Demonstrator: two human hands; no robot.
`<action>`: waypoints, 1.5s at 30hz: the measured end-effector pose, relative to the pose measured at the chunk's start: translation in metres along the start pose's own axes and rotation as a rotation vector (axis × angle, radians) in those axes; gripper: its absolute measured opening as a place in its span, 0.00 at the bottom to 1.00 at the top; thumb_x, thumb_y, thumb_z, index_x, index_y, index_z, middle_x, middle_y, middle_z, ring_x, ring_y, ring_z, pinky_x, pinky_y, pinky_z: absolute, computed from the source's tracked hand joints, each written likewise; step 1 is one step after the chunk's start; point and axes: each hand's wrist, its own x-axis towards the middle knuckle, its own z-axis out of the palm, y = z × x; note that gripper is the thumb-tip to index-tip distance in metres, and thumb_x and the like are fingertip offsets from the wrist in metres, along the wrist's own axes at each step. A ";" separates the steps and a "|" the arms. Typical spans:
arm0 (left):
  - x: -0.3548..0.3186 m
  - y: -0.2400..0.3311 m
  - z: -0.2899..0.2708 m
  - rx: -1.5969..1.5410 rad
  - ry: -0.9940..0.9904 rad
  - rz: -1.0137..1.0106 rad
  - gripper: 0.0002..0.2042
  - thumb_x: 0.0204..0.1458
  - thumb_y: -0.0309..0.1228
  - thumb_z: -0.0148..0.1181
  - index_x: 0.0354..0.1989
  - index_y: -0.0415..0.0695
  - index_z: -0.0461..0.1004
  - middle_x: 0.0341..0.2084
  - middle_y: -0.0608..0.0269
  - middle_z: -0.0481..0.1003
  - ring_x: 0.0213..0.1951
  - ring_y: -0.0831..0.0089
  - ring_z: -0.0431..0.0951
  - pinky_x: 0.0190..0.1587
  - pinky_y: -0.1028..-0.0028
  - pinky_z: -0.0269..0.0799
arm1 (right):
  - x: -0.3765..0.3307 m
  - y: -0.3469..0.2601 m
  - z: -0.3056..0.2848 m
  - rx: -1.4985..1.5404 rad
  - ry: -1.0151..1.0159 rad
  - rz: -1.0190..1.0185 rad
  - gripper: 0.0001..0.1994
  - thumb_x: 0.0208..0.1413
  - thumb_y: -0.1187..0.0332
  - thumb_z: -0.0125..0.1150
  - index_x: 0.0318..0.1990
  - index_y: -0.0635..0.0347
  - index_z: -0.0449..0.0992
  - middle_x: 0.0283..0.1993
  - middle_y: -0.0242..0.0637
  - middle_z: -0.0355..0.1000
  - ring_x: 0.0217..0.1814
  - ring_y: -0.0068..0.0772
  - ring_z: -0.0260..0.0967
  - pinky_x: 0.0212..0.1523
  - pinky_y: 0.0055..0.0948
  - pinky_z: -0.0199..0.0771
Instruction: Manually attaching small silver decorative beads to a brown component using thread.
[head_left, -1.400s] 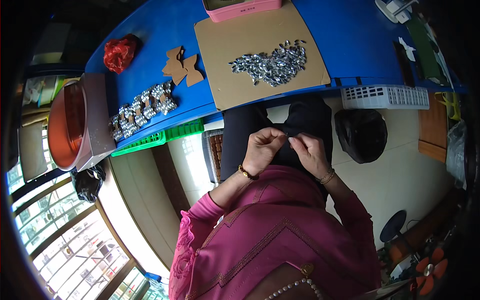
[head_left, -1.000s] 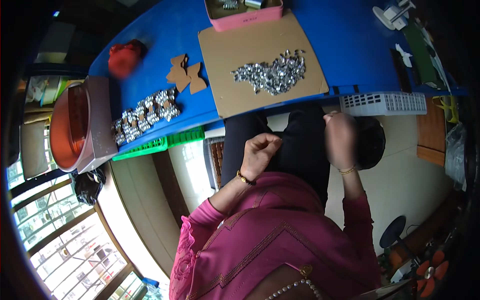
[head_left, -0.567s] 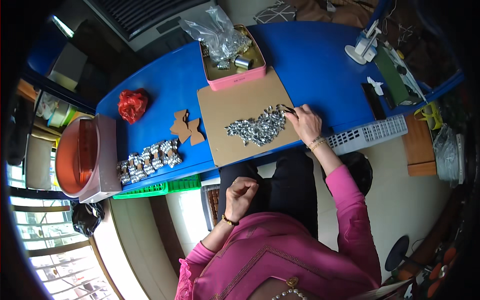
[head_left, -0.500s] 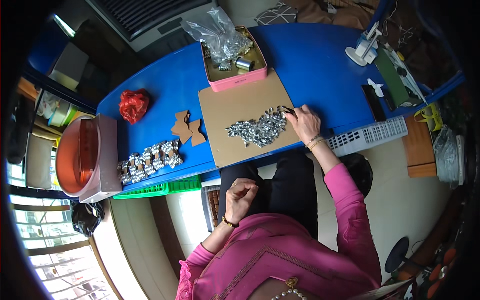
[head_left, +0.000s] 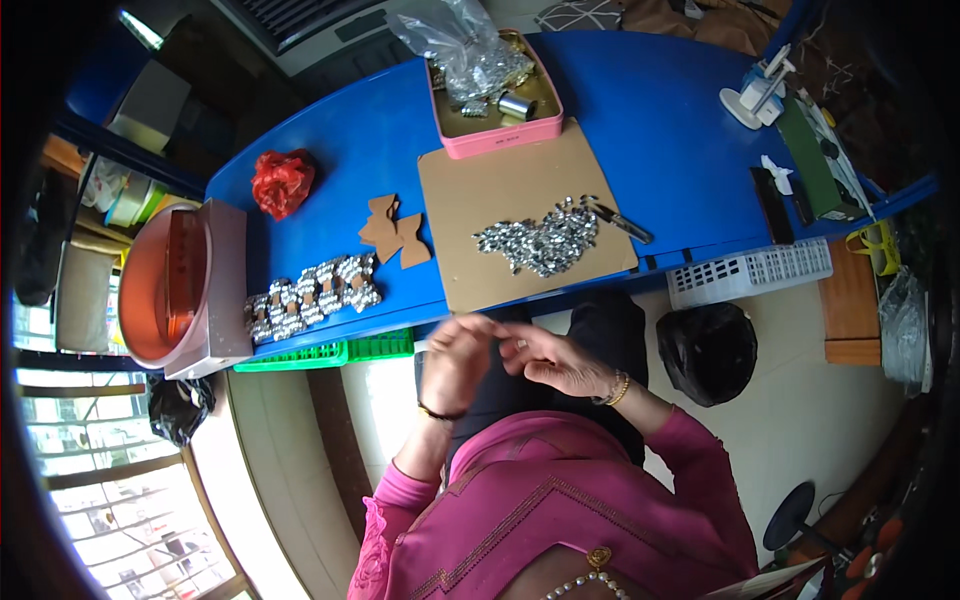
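Observation:
My left hand (head_left: 455, 362) and my right hand (head_left: 556, 360) meet fingertip to fingertip over my lap, just below the front edge of the blue table (head_left: 660, 150). Both are motion-blurred, with fingers curled and pinched together; anything between them is too small to see. Straight ahead on the table lies a brown cardboard sheet (head_left: 480, 190) carrying a pile of shiny silver pieces (head_left: 540, 240), with a dark pen-like tool (head_left: 622, 222) beside the pile.
A pink tray (head_left: 497, 140) with a clear plastic bag stands behind the sheet. To the left lie cardboard bow shapes (head_left: 395, 232), a row of glittery bows (head_left: 315, 295), a red bundle (head_left: 282, 182) and an orange basin (head_left: 145, 290). A white basket (head_left: 750, 272) hangs at the right.
My right hand has come back from the silver pile on the cardboard to my lap. It now meets my left hand, which rose slightly from its fist.

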 end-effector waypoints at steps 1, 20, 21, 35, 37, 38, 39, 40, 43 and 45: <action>0.004 0.012 -0.012 -0.054 -0.025 0.103 0.06 0.53 0.28 0.47 0.31 0.42 0.72 0.27 0.62 0.74 0.16 0.87 0.61 0.15 0.86 0.51 | -0.006 0.002 -0.001 0.038 -0.103 0.176 0.18 0.52 0.65 0.54 0.48 0.62 0.67 0.40 0.35 0.70 0.37 0.22 0.67 0.32 0.19 0.66; -0.113 0.140 -0.314 -0.573 0.433 0.462 0.14 0.50 0.24 0.49 0.16 0.48 0.54 0.11 0.72 0.50 0.14 0.79 0.48 0.22 0.76 0.49 | -0.146 -0.017 -0.178 -0.517 0.383 0.398 0.08 0.51 0.69 0.53 0.26 0.64 0.74 0.21 0.25 0.67 0.23 0.13 0.60 0.24 0.16 0.61; -0.118 0.140 -0.319 -0.582 0.478 0.478 0.14 0.50 0.24 0.50 0.16 0.48 0.55 0.11 0.72 0.51 0.13 0.79 0.48 0.21 0.76 0.49 | -0.151 -0.013 -0.184 -0.584 0.404 0.373 0.08 0.52 0.69 0.53 0.28 0.64 0.74 0.22 0.25 0.67 0.24 0.13 0.61 0.25 0.15 0.61; -0.136 0.125 -0.349 -0.657 0.778 0.501 0.13 0.47 0.23 0.50 0.14 0.48 0.55 0.08 0.73 0.50 0.11 0.80 0.49 0.20 0.77 0.48 | -0.191 0.010 -0.177 0.521 1.025 0.077 0.04 0.53 0.67 0.55 0.29 0.54 0.73 0.30 0.29 0.72 0.22 0.15 0.61 0.26 0.18 0.63; -0.134 0.122 -0.354 -0.602 0.727 0.488 0.13 0.46 0.23 0.50 0.15 0.49 0.55 0.08 0.74 0.50 0.10 0.80 0.47 0.18 0.77 0.47 | -0.191 0.012 -0.168 0.623 0.986 -0.004 0.04 0.53 0.67 0.54 0.28 0.53 0.72 0.31 0.29 0.72 0.22 0.15 0.62 0.26 0.18 0.63; -0.131 0.121 -0.357 -0.616 0.742 0.486 0.13 0.45 0.23 0.50 0.15 0.49 0.55 0.08 0.75 0.50 0.10 0.81 0.47 0.18 0.77 0.46 | -0.191 0.013 -0.165 0.729 0.986 -0.047 0.04 0.53 0.67 0.54 0.27 0.53 0.71 0.31 0.28 0.71 0.22 0.15 0.62 0.26 0.19 0.64; -0.129 0.120 -0.359 -0.576 0.692 0.476 0.13 0.45 0.23 0.50 0.15 0.49 0.55 0.08 0.75 0.50 0.10 0.81 0.47 0.18 0.77 0.46 | -0.191 0.016 -0.163 0.840 0.981 -0.106 0.05 0.53 0.67 0.54 0.27 0.53 0.71 0.31 0.28 0.71 0.22 0.16 0.62 0.27 0.19 0.65; -0.127 0.119 -0.361 -0.549 0.774 0.486 0.13 0.44 0.23 0.51 0.14 0.49 0.55 0.08 0.75 0.50 0.10 0.81 0.46 0.17 0.77 0.45 | -0.192 0.019 -0.161 0.834 0.990 -0.096 0.05 0.53 0.67 0.54 0.27 0.53 0.71 0.31 0.28 0.71 0.22 0.16 0.62 0.27 0.19 0.65; -0.123 0.117 -0.363 -0.485 0.937 0.505 0.13 0.43 0.24 0.52 0.14 0.50 0.54 0.08 0.76 0.49 0.09 0.81 0.45 0.15 0.77 0.44 | -0.192 0.035 -0.159 0.399 1.200 -0.068 0.08 0.54 0.67 0.52 0.24 0.54 0.68 0.31 0.29 0.71 0.21 0.16 0.62 0.23 0.17 0.64; -0.120 0.116 -0.362 -0.509 0.982 0.527 0.13 0.42 0.24 0.53 0.14 0.50 0.56 0.07 0.76 0.49 0.09 0.81 0.45 0.15 0.77 0.43 | -0.190 0.047 -0.159 0.043 1.276 0.009 0.08 0.55 0.67 0.52 0.24 0.54 0.68 0.31 0.29 0.71 0.21 0.15 0.62 0.22 0.17 0.64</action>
